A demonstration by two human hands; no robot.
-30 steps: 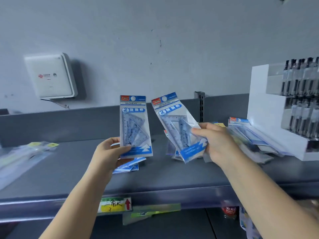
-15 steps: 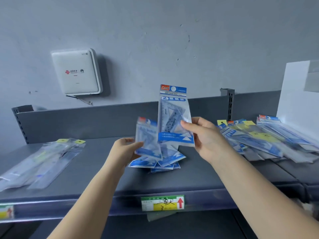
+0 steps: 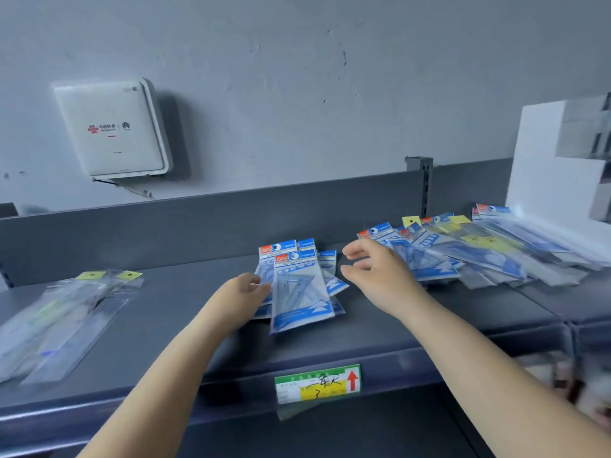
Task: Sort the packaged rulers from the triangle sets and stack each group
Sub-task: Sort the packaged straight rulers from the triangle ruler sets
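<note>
Sorting looks partly done. Triangle sets (image 3: 299, 285) lie in a loose, fanned stack at the middle of the shelf (image 3: 165, 325), the top packet tilted and overhanging the ones beneath. Packaged rulers (image 3: 62, 319) form a second group toward 9 o'clock, well apart from that stack. An unsorted heap (image 3: 479, 249) of mixed packets sprawls toward 2 o'clock, so most of the work appears to remain, and the middle stack still wants squaring.

Grip: the left hand (image 3: 243, 292) touches the stack's 9 o'clock edge, though whether its fingers pinch a packet cannot be told. The right hand (image 3: 377, 272) hovers between the stack and the heap, fingers loosely spread, holding nothing, its fingertips (image 3: 350, 251) pointing toward the stack.
</note>
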